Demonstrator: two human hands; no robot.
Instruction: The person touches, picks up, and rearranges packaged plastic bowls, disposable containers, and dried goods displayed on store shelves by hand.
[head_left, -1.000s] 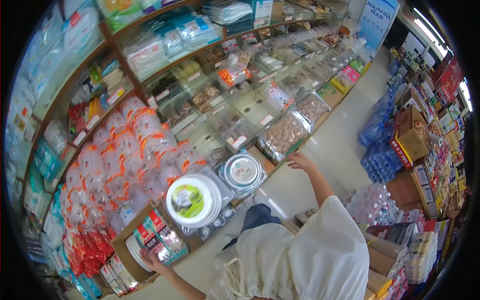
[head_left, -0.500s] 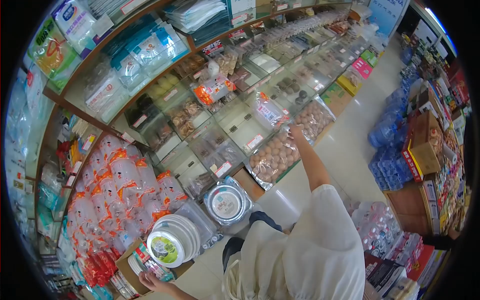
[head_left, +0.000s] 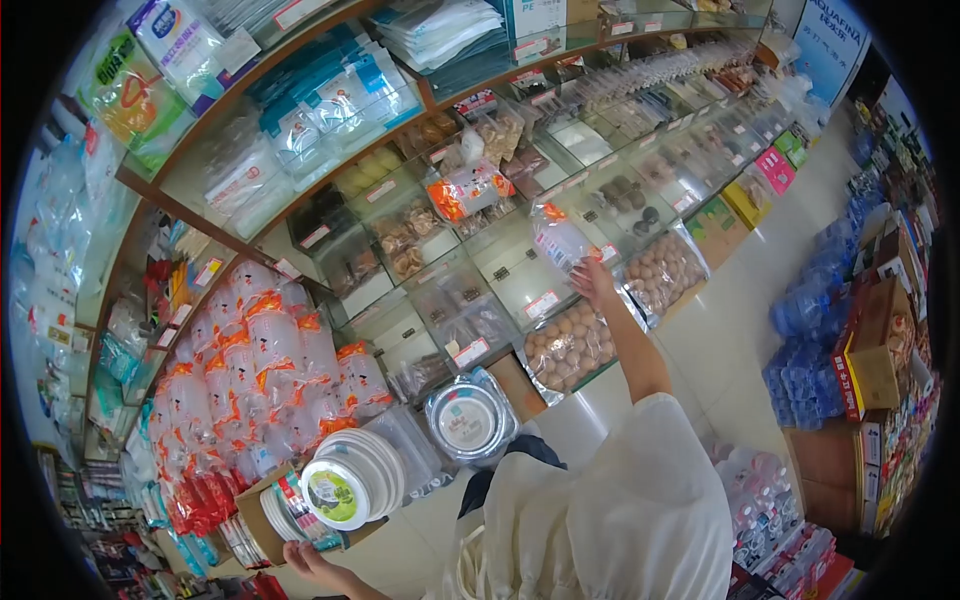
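Observation:
My right hand (head_left: 594, 282) reaches out over the bulk-goods counter, its fingers stretched toward the lower end of a clear plastic-wrapped pack of cups (head_left: 562, 240). The fingertips appear to touch the wrap. This pack, with orange print at its ends, lies on the clear bin lids (head_left: 503, 272). Just below the hand are brown, egg-like round items (head_left: 568, 348) in a foil-edged tray. My left hand (head_left: 315, 566) hangs low with its fingers apart, holding nothing. It is near a cardboard box (head_left: 262, 530) and a stack of white round containers (head_left: 338, 494).
Another wrapped pack (head_left: 470, 190) lies higher on the bins. Many orange-printed packs (head_left: 270, 350) are piled at left. Foil-wrapped round trays (head_left: 470, 418) stand by the counter's foot. Across the aisle are blue bottle packs (head_left: 800, 370) and an open carton (head_left: 885, 335).
My right hand has moved left, closer to the wrapped pack. The whole view has shifted slightly. My left hand stays low beside the box.

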